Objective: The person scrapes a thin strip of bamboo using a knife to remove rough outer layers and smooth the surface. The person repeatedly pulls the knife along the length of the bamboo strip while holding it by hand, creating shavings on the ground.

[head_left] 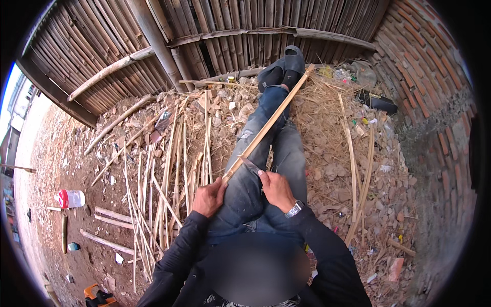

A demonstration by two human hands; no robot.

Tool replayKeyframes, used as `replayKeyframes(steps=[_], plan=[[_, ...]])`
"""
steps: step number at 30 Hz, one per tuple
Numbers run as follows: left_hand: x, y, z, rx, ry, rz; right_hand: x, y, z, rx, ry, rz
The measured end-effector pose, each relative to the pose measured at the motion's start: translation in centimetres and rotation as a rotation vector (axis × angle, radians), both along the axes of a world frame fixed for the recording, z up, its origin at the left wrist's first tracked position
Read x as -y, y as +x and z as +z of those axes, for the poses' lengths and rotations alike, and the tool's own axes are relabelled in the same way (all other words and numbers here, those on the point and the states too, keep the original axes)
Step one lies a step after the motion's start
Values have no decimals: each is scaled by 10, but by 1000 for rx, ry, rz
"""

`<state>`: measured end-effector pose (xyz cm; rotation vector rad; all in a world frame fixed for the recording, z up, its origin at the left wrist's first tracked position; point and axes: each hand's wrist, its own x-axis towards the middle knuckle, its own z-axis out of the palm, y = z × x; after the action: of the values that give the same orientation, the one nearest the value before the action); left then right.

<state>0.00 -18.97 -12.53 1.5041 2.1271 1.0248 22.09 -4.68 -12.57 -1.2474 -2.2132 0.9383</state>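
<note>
A long, pale split bamboo strip (273, 120) slants across my outstretched legs, from my lap up toward my crossed feet. My left hand (208, 198) is closed around its near end, over my left thigh. My right hand (276, 189) grips a knife (249, 165), whose handle is hidden in the fist. The knife's blade meets the strip a short way beyond my left hand. Around the blade, a small piece of the strip seems to stick out sideways.
Many split bamboo strips (176, 163) lie in a loose heap on my left. More strips (350, 153) rest on my right. A white and red bucket (71, 198) stands far left, an orange and black tool (99, 295) below it. A bamboo wall (230, 51) and brick wall (429, 77) bound the rubble ground.
</note>
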Motion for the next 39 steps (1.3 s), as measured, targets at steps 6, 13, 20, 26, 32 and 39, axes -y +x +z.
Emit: replayKeyframes(steps=[6,13,20,26,32,39], plan=[[-29,10,24,-88,-81,-57,-9,4,4,-45,-72,-57],[-16,9,30,36,-63,16,2,-7,33,-91,-103,-25],[-18,11,36,25,-76,33,-2,-30,27,-255,-94,92],[-17,18,30,-95,-18,22,-10,-31,33,-273,-40,51],[-17,33,34,-285,-11,27,-9,-45,20,-289,1,24],[-20,31,28,-213,-33,50,-1,-44,36,-303,-101,177]])
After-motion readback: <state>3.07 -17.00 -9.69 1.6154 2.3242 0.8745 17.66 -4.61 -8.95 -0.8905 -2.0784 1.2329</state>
